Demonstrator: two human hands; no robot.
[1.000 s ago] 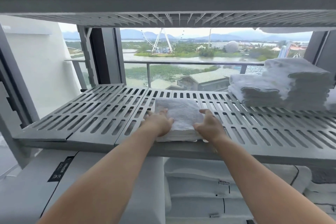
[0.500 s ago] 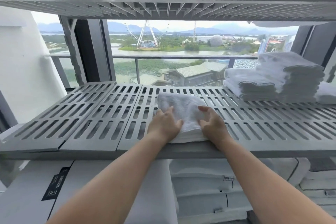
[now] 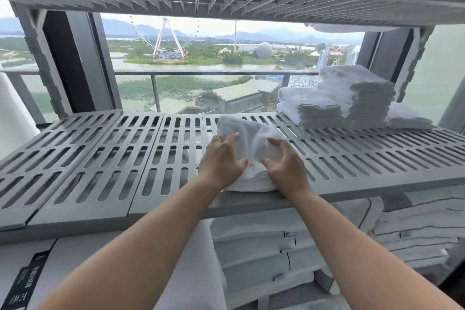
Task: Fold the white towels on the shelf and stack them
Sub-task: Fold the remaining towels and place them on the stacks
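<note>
Folded white towel [image 3: 247,138] lies at the front edge of the grey slatted shelf [image 3: 100,158], near its centre. Left hand [image 3: 221,161] rests on the towel's left side, fingers nearly straight. Right hand [image 3: 286,170] is at the towel's right side, fingers spread and loosely curved, gripping nothing. Stacked towels [image 3: 352,100] stand well apart, at the rear right.

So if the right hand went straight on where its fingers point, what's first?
The folded white towel under its fingertips; the right hand angles forward-left, so the left hand probably comes next.
</note>
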